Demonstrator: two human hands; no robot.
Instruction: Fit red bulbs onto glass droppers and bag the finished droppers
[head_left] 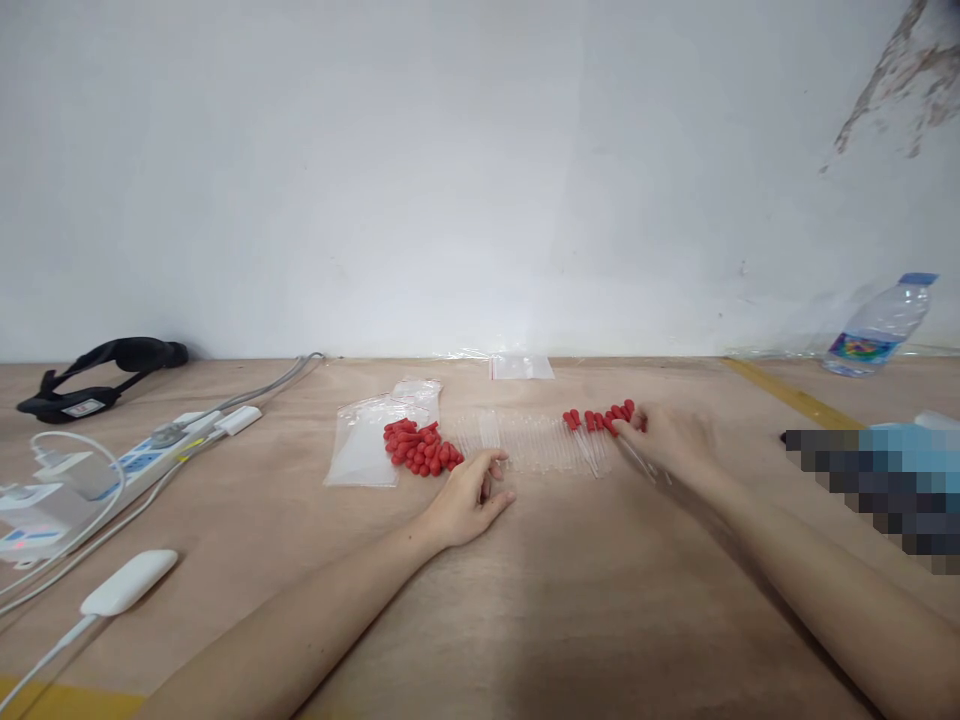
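Glass tubes [525, 442]: clear droppers laid side by side in a row on the table, between the two hands; each tube's long axis runs away from the person toward the wall, while the row itself runs left to right.
Capped droppers [600, 420]: the right end of the row, red bulbs already on their far ends, touching the right hand.
Right hand [667, 440]: resting palm down at the row's right end, fingers curled around the glass stem of one capped dropper; a light grip, though the fingertips are partly hidden.
Red bulbs [420, 448]: loose pile at the row's left end, lying partly on a clear bag [364, 450].
Left hand [472, 495]: on the table just in front of the row's left part, fingers loosely curled, holding nothing that can be seen; the pile lies just beyond and to its left, so this is the nearer hand to the bulbs.
Table [570, 600]: bare plywood.
Further off: power strip [142, 460] and cables at far left, water bottle [877, 330] lying at far right by the wall.
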